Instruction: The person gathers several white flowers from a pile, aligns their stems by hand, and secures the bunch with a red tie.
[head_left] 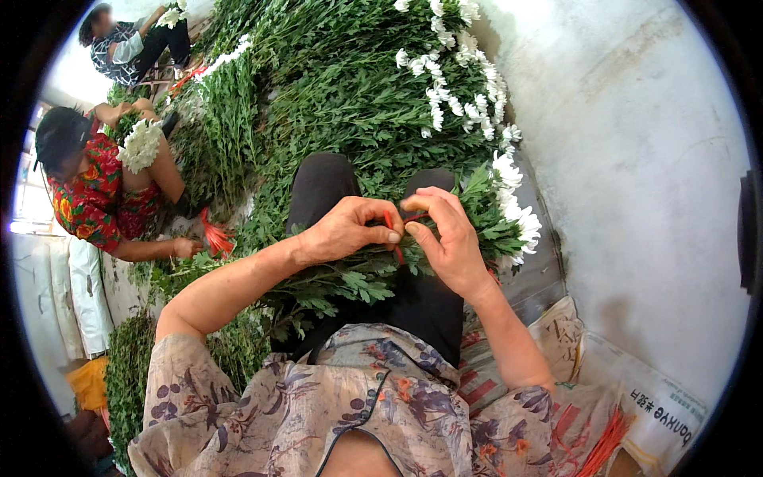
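Observation:
Across my lap lies a bunch of white chrysanthemums (517, 208), its blooms to the right and its leafy stems (342, 282) to the left. A thin red tie (389, 220) runs round the stems near the middle. My left hand (350, 228) pinches one part of this tie between thumb and forefinger. Close beside it, my right hand (445, 234) has its fingers bent together on the other part of the tie. The fingertips of both hands nearly meet above the bunch. The underside of the stems is hidden.
A large heap of cut chrysanthemums (334, 95) spreads ahead, with white blooms (477, 103) along the wall (620, 143). At left, a person in a red floral shirt (87, 191) holds white flowers (141, 145); another person (127, 52) sits farther back. Red ties (608, 441) lie at lower right.

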`<control>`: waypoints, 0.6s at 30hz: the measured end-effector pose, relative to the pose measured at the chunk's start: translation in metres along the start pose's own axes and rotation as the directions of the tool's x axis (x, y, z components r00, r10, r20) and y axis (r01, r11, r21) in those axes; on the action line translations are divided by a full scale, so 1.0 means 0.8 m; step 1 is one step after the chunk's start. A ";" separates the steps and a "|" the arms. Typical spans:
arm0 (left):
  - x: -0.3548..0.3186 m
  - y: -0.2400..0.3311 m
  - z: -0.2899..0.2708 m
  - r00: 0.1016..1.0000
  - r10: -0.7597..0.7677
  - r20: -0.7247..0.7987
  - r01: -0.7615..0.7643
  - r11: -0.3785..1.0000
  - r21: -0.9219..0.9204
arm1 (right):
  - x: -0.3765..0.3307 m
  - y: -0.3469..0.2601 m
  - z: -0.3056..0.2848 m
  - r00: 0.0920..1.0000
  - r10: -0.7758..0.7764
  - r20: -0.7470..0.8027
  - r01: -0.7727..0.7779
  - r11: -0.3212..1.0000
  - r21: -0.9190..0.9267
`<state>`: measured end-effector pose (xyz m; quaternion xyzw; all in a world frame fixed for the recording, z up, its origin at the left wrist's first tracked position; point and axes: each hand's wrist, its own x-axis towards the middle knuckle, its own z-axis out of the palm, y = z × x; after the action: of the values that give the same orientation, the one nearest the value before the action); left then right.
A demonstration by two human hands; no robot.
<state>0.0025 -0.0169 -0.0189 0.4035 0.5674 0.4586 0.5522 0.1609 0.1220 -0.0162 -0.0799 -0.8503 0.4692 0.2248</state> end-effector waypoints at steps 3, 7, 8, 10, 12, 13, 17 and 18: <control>0.002 0.001 -0.002 0.999 -0.026 0.030 0.033 0.966 -0.255 | -0.005 0.007 -0.006 0.997 0.036 0.062 -0.028 0.992 -0.122; 0.006 0.001 -0.009 0.995 -0.093 0.028 0.097 0.955 -0.282 | 0.001 -0.004 -0.009 0.997 0.032 0.073 -0.025 0.994 -0.105; 0.005 -0.002 -0.013 0.994 -0.101 0.047 0.110 0.951 -0.290 | 0.002 -0.006 -0.009 0.997 0.016 0.074 -0.008 0.994 -0.107; 0.005 -0.007 -0.019 0.990 -0.110 0.089 0.132 0.943 -0.306 | 0.001 -0.003 -0.013 0.993 -0.002 0.120 0.002 1.000 -0.003; 0.006 -0.011 -0.027 0.985 -0.111 0.129 0.149 0.926 -0.346 | 0.000 0.003 -0.018 0.991 0.057 0.125 -0.077 0.984 0.160; 0.007 -0.014 -0.031 0.983 -0.110 0.147 0.156 0.922 -0.353 | -0.001 0.008 -0.020 0.985 0.128 0.114 -0.155 0.951 0.269; 0.008 -0.006 -0.029 0.982 -0.158 0.107 0.183 0.936 -0.300 | 0.001 0.000 -0.007 0.995 0.050 0.092 -0.048 0.999 -0.022; 0.007 -0.006 -0.030 0.982 -0.165 0.092 0.184 0.946 -0.267 | 0.001 -0.002 -0.001 0.994 0.009 0.113 0.004 0.993 -0.118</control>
<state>-0.0215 -0.0143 -0.0258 0.2871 0.5125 0.4680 0.6602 0.1604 0.1221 -0.0140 -0.0673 -0.8879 0.4220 0.1704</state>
